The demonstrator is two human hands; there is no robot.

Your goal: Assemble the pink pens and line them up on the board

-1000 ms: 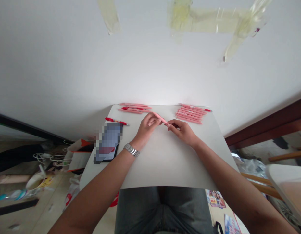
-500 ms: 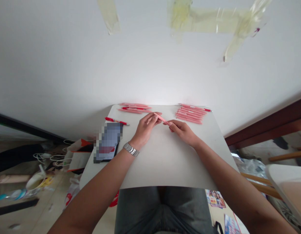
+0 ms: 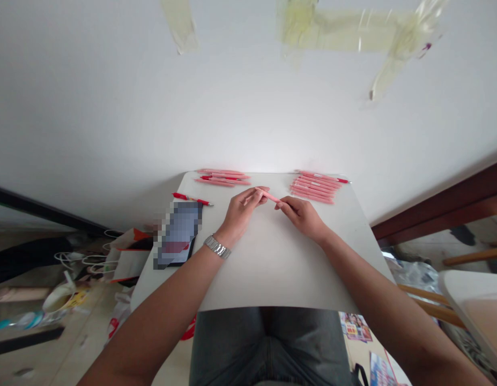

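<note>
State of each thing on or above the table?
Pink pen: held slantwise by both hands
Left hand: pinching one end
Right hand: pinching other end
Left pens: loosely bunched, lying
Right pens: lying side by side
Phone: lying, screen pixelated
Red pen by phone: lying
Metal wristband: worn

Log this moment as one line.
left hand: holds pink pen at far end | right hand: holds its near end | table: left pen group, right pen group

Cluttered lived-in room, home or dorm unclear: tabletop [image 3: 272, 268], far edge against taped wall [image 3: 232, 107]; paper bag [image 3: 123, 264] on floor [image 3: 85, 332] past left edge, leaflets [image 3: 356, 327] below near right corner.
</note>
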